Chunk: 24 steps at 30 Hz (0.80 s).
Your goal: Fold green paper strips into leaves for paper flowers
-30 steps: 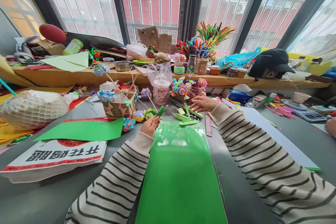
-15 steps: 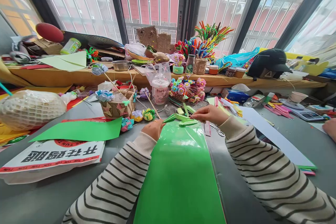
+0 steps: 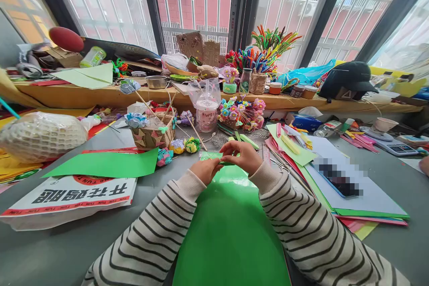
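Note:
My left hand point(image 3: 205, 170) and my right hand point(image 3: 241, 156) meet at the table's middle, both pinching a small folded green paper strip point(image 3: 224, 162) between their fingertips. They hover over the far end of a glossy green sheet point(image 3: 231, 228) that runs toward me between my striped sleeves. More green paper strips point(image 3: 248, 141) lie just beyond my right hand. A paper basket point(image 3: 152, 136) with paper flowers stands beyond my left hand.
A loose green sheet point(image 3: 107, 164) and a printed white bag point(image 3: 72, 199) lie at left, a netted bundle point(image 3: 42, 136) further left. Stacked coloured paper point(image 3: 351, 196) sits at right. A drink cup point(image 3: 206, 114), flower bouquet point(image 3: 241, 111) and cluttered wooden shelf point(image 3: 100, 96) stand behind.
My right hand has come back from the strips beyond the sheet and joined my left hand. Both now hold the green strip together, nearer to me.

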Each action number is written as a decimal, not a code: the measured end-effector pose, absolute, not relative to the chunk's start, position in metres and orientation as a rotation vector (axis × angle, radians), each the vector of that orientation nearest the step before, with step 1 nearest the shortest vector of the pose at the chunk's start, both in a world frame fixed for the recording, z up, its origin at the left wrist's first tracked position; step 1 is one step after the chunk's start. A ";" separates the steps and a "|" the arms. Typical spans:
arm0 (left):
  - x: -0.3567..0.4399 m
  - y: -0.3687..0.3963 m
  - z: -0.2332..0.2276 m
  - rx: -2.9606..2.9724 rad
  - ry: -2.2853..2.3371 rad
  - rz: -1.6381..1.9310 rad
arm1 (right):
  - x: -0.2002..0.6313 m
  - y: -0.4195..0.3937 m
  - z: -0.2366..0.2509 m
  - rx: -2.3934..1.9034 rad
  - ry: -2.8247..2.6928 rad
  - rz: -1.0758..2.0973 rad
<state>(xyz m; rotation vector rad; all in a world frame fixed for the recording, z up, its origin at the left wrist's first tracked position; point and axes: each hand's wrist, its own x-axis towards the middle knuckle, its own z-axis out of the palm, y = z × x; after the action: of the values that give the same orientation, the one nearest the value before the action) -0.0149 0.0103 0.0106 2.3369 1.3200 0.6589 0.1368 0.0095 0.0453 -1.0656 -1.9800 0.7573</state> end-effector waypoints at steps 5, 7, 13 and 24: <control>-0.015 0.011 0.011 2.251 1.152 0.767 | 0.133 0.005 0.040 -1.084 -2.025 0.628; -0.015 0.010 0.011 2.211 1.131 0.823 | 0.132 0.005 0.037 -1.088 -2.027 0.599; -0.013 0.009 0.011 2.230 1.247 0.831 | 0.128 0.003 0.031 -1.052 -1.959 0.447; -0.014 0.009 0.008 2.316 1.327 0.848 | 0.135 0.000 0.021 -1.016 -2.113 0.151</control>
<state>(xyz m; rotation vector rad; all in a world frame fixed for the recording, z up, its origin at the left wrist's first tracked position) -0.0137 0.0086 0.0084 2.3164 1.3274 0.8476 0.1354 0.0004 0.0214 -1.0157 -2.1133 0.1507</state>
